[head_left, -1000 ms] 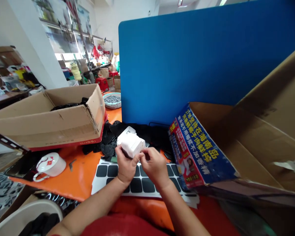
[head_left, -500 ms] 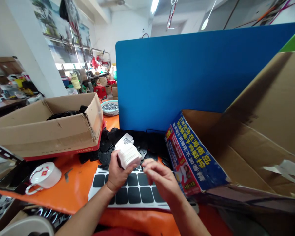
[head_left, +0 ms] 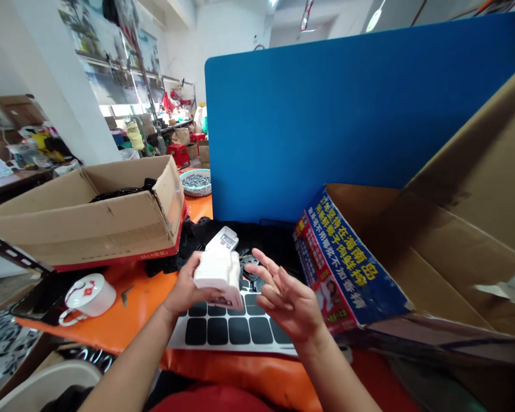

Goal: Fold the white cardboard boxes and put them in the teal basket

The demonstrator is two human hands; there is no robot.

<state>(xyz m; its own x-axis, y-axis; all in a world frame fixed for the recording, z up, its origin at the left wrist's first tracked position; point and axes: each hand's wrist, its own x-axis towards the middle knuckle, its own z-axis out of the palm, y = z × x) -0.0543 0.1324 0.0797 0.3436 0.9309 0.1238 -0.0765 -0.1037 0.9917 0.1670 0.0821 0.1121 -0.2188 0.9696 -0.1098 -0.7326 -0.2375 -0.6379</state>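
My left hand (head_left: 186, 289) grips a thick stack of white printed cards (head_left: 218, 272), held tilted above the table. One end of the stack carries dark print, and its layered edges face me. Close to its right side, my right hand (head_left: 289, 297) is raised with the palm partly turned up, some fingers stretched apart and others curled. A thin pale strand seems to cross these fingers, too fine to make out. Below both hands lies a white sheet with rows of black rounded squares (head_left: 239, 331). Black flat parts (head_left: 252, 266) lie behind the stack.
An open cardboard box (head_left: 111, 229) with black items stands left, beside a white lidded mug (head_left: 90, 294) on the orange table cover (head_left: 141, 303). A blue printed carton (head_left: 339, 252) stands right, before a blue panel (head_left: 326, 126). A basket of small parts (head_left: 196, 183) sits behind.
The stack has turned in my left hand, and its near end has swung down. My right hand has opened, its fingers spreading from a pinch. The camera view has shifted slightly.
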